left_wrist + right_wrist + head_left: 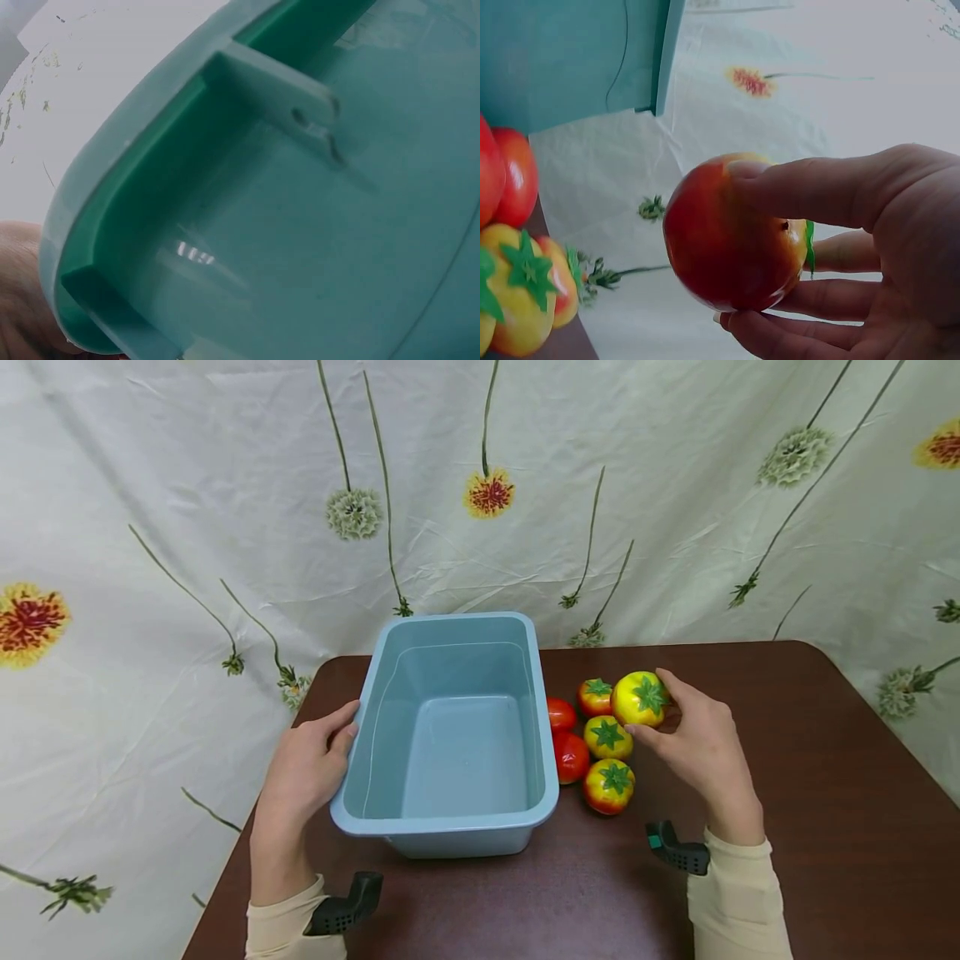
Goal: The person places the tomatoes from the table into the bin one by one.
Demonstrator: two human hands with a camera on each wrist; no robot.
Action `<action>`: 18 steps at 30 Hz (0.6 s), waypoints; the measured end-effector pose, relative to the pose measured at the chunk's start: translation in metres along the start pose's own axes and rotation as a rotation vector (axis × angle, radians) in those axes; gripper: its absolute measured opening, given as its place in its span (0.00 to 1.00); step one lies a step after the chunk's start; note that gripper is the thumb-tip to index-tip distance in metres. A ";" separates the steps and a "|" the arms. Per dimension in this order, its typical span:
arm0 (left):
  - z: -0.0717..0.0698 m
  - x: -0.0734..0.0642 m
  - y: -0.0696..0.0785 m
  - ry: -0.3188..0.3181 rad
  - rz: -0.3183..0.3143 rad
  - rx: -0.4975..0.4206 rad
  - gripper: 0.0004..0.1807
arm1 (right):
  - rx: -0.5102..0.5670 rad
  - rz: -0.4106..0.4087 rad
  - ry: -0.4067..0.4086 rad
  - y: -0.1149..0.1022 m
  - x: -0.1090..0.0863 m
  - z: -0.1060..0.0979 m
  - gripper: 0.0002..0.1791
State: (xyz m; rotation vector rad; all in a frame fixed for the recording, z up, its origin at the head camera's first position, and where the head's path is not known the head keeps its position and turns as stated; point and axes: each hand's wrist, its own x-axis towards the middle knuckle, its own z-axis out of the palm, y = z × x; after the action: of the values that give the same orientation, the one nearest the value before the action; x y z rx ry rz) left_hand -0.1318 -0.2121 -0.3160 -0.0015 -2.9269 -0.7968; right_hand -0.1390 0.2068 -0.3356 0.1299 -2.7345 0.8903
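Note:
A light blue plastic basin (465, 760) stands on the table, with nothing inside it. My left hand (303, 768) grips the basin's left rim; the left wrist view shows the underside of that rim (150, 165) close up. Right of the basin, my right hand (701, 743) holds a yellow-and-red tomato (637, 697) with a green star-shaped leaf top between thumb and fingers. In the right wrist view this tomato (727, 240) is raised, its red side towards the camera. Below and left of it sit more yellow-and-red tomatoes (609, 787) and two plain red ones (572, 758).
The dark brown table (810, 777) carries the basin and the fruit, which cluster close along the basin's right wall. A white cloth with printed flowers (487, 552) hangs behind the table. Black wrist cameras (678, 852) are strapped to both sleeves.

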 end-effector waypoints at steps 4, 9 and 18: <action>0.000 0.000 0.000 0.004 0.005 0.001 0.25 | -0.006 -0.041 0.015 -0.010 -0.002 0.001 0.43; 0.001 0.000 0.001 0.011 0.008 -0.002 0.24 | -0.005 -0.090 0.037 -0.022 -0.005 0.005 0.43; 0.002 0.000 0.002 0.018 -0.005 0.012 0.24 | 0.026 -0.148 0.004 -0.035 -0.007 0.012 0.43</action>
State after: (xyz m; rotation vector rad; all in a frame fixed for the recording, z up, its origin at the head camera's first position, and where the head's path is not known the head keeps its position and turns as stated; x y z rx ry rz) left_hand -0.1317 -0.2093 -0.3164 0.0131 -2.9164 -0.7753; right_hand -0.1292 0.1710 -0.3268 0.3312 -2.6694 0.8830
